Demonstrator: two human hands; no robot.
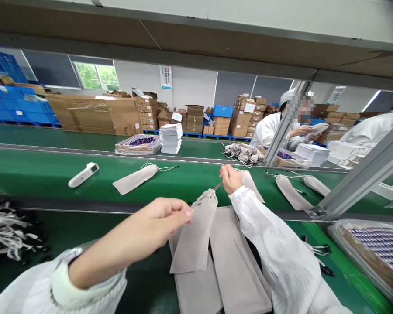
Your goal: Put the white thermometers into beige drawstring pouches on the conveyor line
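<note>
While the right hand (pixel 232 178) pinches the drawstring (pixel 218 186), the grey pouch (pixel 197 235) lies lengthwise down and leftward from those fingers, neck uppermost, its left edge just beside the nearer left hand (pixel 165 220), whose closed fingertips hold nothing identifiable.

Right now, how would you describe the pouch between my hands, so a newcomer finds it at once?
Find the green belt, then your right hand before it. From that hand, a cord runs down to the gray pouch. Its gathered neck and held cord set it apart from the flat pouches next to it.
</note>
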